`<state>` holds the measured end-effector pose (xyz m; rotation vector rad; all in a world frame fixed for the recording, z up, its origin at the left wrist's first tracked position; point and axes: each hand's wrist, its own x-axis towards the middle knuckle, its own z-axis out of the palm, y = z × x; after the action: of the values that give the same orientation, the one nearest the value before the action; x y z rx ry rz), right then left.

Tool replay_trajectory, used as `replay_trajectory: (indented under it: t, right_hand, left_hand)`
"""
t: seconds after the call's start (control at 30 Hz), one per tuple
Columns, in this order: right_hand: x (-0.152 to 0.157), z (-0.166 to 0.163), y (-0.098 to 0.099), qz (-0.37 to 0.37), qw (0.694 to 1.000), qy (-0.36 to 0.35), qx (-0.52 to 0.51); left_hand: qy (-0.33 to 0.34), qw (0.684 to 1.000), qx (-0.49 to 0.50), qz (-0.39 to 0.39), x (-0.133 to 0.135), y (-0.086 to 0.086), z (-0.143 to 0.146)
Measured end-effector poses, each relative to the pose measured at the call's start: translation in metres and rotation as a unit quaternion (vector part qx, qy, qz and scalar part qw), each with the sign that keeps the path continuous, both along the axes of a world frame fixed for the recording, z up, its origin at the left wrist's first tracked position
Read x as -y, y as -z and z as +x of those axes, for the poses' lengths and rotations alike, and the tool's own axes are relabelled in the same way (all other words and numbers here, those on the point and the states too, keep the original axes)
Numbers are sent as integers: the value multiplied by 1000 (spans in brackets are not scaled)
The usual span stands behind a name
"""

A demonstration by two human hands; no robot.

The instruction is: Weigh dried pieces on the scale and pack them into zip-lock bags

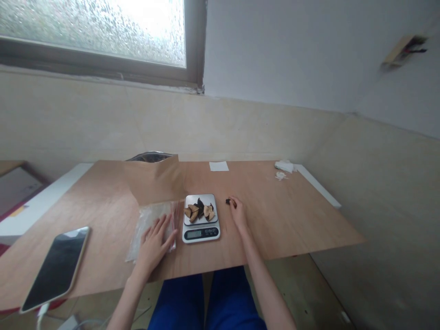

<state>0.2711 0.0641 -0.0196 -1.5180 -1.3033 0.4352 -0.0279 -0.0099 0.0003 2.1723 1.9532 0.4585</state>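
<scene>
Wooden table [285, 220] below a frosted window [96, 32], slices [194, 213] on a kitchen scale [201, 240]

Brown, pale and dark, the slices sit in a loose pile on top of the kitchen scale. Just right of it, the right hand [237, 211] has its fingers pinched on a small dark piece [227, 201]. On the other side, the left hand [154, 243] lies flat, fingers spread, over clear plastic bags [146, 217]. A brown paper bag [154, 181] is behind these; a phone [57, 268] lies at far left.
</scene>
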Motion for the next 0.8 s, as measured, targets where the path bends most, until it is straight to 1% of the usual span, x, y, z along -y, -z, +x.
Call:
replay_trajectory:
  t: [0.1,0.17,0.27,0.4,0.47,0.53,0.6,0.63,0.67,0.73,0.8]
  right_hand:
    - [-15,-3,-15,2,1000,3,9]
    - [-14,-12,-26,14,1000,8,13]
    - [4,-35,-40,51,999,4,15]
    - [43,-74,-55,59,998,-27,-24]
    - [61,-94,-62,47,996,-63,-40]
    - [75,-113,-71,25,990,-127,-63]
    - [84,-132,-81,-3,977,-190,-94]
    - [87,-140,-85,-16,970,-215,-112]
    - [89,-148,-90,-26,964,-232,-131]
    - [89,-158,-95,-35,955,-240,-168]
    - [85,-159,-95,-41,950,-232,-204]
  left_hand:
    - [-22,1000,-9,4,-1,-3,7]
    - [-45,999,-14,11,-4,-7,14]
    - [-76,997,2,14,-8,-13,22]
    - [-136,987,88,-2,-11,-20,21]
    - [-156,978,132,44,-9,-24,20]
    - [-167,962,172,130,-4,-32,21]
    - [-163,941,217,202,4,-42,27]
    - [-149,934,242,218,9,-48,31]
    - [-125,929,267,224,13,-53,35]
    - [-79,920,316,218,19,-63,41]
    - [-74,909,353,210,21,-69,44]
